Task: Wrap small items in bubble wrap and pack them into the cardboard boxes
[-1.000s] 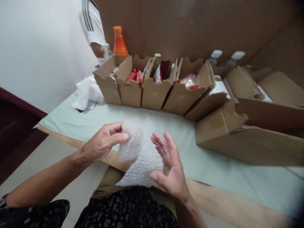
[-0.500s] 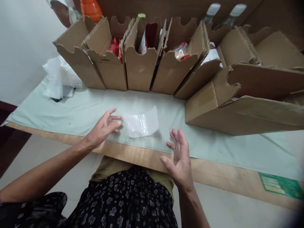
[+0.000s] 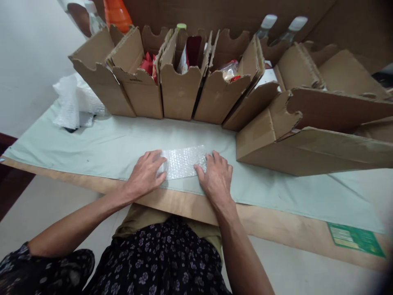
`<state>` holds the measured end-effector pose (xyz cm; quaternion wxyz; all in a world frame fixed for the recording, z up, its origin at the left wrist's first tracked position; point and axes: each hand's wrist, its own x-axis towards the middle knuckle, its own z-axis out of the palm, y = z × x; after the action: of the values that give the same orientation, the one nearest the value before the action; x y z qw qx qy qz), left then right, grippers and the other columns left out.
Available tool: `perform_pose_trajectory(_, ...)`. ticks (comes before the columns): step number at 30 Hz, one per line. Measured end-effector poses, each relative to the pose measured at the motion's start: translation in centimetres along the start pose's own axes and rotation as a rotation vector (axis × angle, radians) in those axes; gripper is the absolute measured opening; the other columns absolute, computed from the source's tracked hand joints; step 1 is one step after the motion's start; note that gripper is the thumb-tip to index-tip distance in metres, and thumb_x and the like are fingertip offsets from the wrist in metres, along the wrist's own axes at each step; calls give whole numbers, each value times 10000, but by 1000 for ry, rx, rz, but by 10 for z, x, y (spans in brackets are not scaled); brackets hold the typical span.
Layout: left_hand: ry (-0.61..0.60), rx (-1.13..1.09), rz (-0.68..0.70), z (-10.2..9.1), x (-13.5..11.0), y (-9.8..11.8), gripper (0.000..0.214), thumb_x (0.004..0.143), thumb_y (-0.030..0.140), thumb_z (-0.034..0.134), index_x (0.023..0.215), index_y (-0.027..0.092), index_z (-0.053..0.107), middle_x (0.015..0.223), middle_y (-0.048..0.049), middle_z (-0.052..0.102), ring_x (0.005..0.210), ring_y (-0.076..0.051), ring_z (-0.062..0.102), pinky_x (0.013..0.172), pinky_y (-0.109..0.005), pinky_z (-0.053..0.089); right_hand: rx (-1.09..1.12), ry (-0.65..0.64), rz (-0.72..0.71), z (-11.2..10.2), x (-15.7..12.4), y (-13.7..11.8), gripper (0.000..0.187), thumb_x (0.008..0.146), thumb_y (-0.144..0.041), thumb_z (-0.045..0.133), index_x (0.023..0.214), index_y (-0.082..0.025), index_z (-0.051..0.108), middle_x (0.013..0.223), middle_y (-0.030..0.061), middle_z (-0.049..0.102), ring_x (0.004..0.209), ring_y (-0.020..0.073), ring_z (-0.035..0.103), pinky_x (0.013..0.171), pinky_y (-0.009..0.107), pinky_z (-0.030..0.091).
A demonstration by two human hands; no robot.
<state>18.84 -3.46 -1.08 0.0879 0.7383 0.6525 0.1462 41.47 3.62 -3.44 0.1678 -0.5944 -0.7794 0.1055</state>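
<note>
A small sheet of clear bubble wrap (image 3: pixel 183 163) lies flat on the pale green cloth (image 3: pixel 123 139) near the table's front edge. My left hand (image 3: pixel 147 171) rests on its left end, palm down, thumb and fingers apart. On the opposite end, my right hand (image 3: pixel 215 174) touches the sheet with its thumb and fingertips, the fingers spread. Neither hand is closed around the sheet. The hands cover both of its short ends.
Several open cardboard bins (image 3: pixel 178 98) line the back, some with packets inside. A larger cardboard box (image 3: pixel 270 151) stands at the right. More bubble wrap (image 3: pixel 72 100) is heaped at the left. Behind stand an orange bottle (image 3: pixel 117 16) and white-capped bottles (image 3: pixel 266 24). A green card (image 3: pixel 356 239) lies at front right.
Both hands have come inward and down onto the bubble wrap. The sheet, lifted at one corner before, now lies flatter between them. The view has shifted slightly.
</note>
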Motion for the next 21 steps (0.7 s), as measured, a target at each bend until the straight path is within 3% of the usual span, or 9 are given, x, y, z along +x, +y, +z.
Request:
perform_pose_trajectory(3, 108, -146, -57, 0, -9, -18, 229, 892, 191, 572, 1075, 191, 708, 1433, -172, 606, 1303, -366, 596, 1078, -559, 527, 157, 54, -26, 0, -5, -1, 123, 913, -273, 634, 955, -183, 707, 1357, 200, 701, 1220, 399, 627, 1004, 575, 467)
perform_pose_trajectory(5, 154, -235, -132, -5, -15, -26, 222, 898, 240, 578, 1083, 202, 696, 1405, -154, 615, 1258, -338, 625, 1033, -514, 556, 315, 84, 22, -6, -13, 0, 92, 903, -286, 632, 918, -212, 685, 1161, 144, 770, 1079, 343, 682, 954, 522, 501)
perform_pose_trajectory(7, 169, -309, -223, -12, -20, -30, 280, 910, 305, 584, 1156, 207, 676, 1362, -137, 631, 1164, -299, 662, 945, -454, 591, 493, 94, 113, -15, -25, 2, 143, 898, -356, 653, 958, -228, 676, 1011, 95, 773, 945, 295, 701, 881, 467, 534)
perform_pose_trajectory(11, 154, -398, -356, -22, -28, -28, 499, 947, 479, 581, 1350, 186, 600, 1330, -151, 642, 1088, -290, 675, 843, -418, 597, 834, 66, 269, -25, -57, 9, 438, 873, -468, 743, 1228, -235, 635, 1066, 89, 762, 953, 264, 725, 854, 424, 574)
perform_pose_trajectory(16, 47, -156, -325, -17, -22, -8, 906, 827, 616, 715, 1542, 137, 435, 1281, -192, 657, 1139, -394, 635, 1002, -596, 511, 1046, 30, 335, -24, -83, 9, 609, 917, -449, 734, 1445, -254, 501, 955, 23, 730, 870, 194, 718, 810, 365, 593)
perform_pose_trajectory(21, 56, 52, -199, -3, -14, 7, 867, 819, 492, 738, 1553, 148, 430, 1223, -191, 670, 1123, -397, 629, 968, -540, 508, 1011, 40, 284, -20, -87, 11, 658, 942, -402, 705, 1532, -262, 451, 938, 0, 669, 810, 160, 686, 777, 344, 591)
